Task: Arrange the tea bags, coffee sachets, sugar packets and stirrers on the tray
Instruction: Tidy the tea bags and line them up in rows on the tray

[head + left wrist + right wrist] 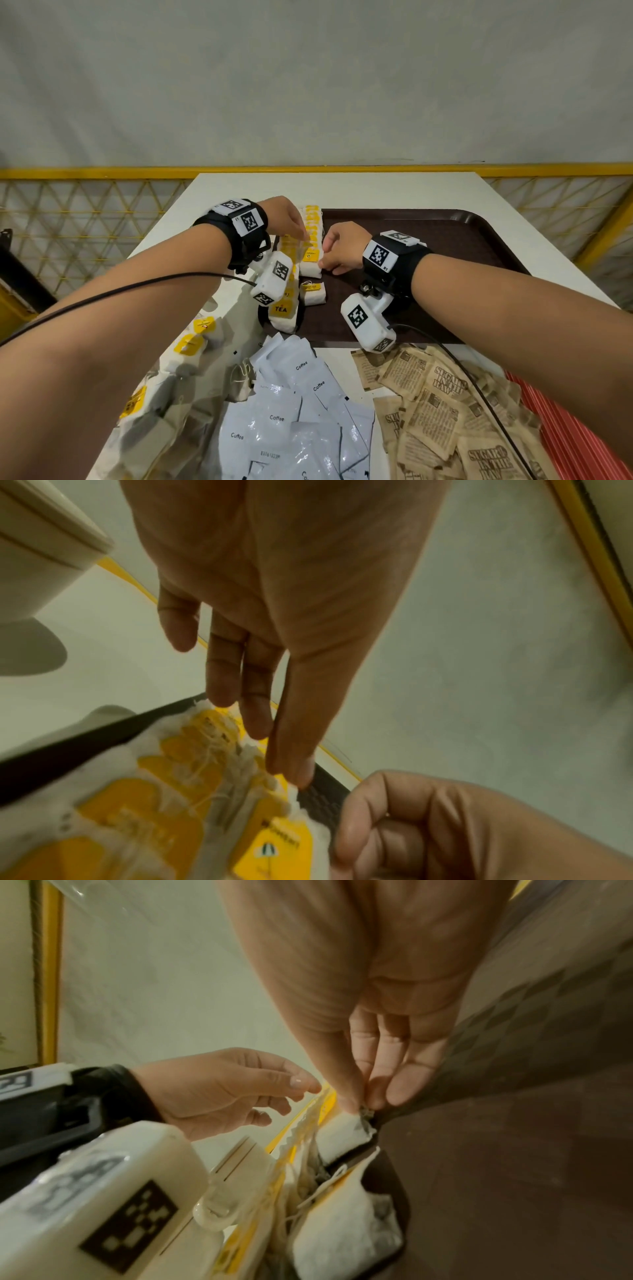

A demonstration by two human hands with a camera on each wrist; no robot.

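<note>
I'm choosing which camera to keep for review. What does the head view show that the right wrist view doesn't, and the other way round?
Only the head view shows the coffee sachets, the sugar packets, the loose tea bags off the tray, and the table.

Only the right wrist view shows the right hand pinching a tea bag's corner.

Both show the left hand, the tea bag row and the brown tray.

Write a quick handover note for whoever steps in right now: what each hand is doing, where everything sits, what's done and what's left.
Left hand: open, fingers over the tea bag row.
Right hand: pinching the corner of a tea bag in that row.
Done: tea bags lined along the left edge of the tray.
Left: loose tea bags, coffee sachets and sugar packets lie on the table. Red stirrers lie at the right edge.
</note>
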